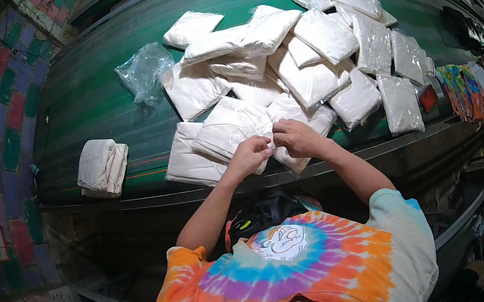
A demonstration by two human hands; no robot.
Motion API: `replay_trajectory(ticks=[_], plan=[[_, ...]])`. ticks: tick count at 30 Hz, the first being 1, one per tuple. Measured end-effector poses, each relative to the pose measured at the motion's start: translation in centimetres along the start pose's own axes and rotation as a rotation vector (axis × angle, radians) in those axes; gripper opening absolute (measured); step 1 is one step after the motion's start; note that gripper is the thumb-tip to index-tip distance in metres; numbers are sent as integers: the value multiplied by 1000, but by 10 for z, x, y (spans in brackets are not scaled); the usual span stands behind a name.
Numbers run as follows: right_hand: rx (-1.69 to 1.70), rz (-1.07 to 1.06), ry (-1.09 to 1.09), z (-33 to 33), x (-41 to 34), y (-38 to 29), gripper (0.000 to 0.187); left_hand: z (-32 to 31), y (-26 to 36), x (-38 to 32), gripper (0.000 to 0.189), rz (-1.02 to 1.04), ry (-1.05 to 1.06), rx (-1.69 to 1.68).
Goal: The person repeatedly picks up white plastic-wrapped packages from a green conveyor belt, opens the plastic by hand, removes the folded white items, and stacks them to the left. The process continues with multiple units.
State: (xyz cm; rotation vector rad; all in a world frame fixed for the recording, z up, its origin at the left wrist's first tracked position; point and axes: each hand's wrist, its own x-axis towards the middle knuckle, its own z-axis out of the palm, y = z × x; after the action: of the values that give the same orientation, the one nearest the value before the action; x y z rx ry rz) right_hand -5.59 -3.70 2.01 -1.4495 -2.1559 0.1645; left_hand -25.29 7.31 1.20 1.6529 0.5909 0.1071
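Note:
My left hand [250,154] and my right hand [297,138] are close together, fingertips pinched at the end of a clear plastic bag around a folded white cloth packet [229,126]. The bag's edge is mostly hidden by my fingers. Below it lies another folded white cloth packet [187,155], reaching out to the left. A third bagged packet [292,160] sits under my right hand, near the front edge. Behind my hands spreads a loose heap of similar bagged white cloth packets [306,78].
The green conveyor-like table [148,133] has a dark front rail [375,146]. A crumpled clear plastic bag [146,73] lies left of the heap. Folded white cloth [103,167] rests at the far left. Tie-dyed cloth [461,90] and a red object [428,98] are at the right.

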Motion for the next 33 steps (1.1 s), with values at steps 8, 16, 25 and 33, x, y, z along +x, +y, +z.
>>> replay_trajectory(ticks=[8, 16, 25, 33], plan=[[21, -59, -64, 2, -4, 6, 15, -1, 4, -1, 19, -6, 0, 17], [-92, 17, -287, -23, -13, 15, 9, -14, 22, -2, 27, -25, 283, 117], [99, 770, -173, 26, -22, -3, 28, -96, -52, 38, 46, 126, 827, 820], [897, 1005, 414, 77, -30, 12, 37, -124, -85, 47, 43, -88, 568, 64]])
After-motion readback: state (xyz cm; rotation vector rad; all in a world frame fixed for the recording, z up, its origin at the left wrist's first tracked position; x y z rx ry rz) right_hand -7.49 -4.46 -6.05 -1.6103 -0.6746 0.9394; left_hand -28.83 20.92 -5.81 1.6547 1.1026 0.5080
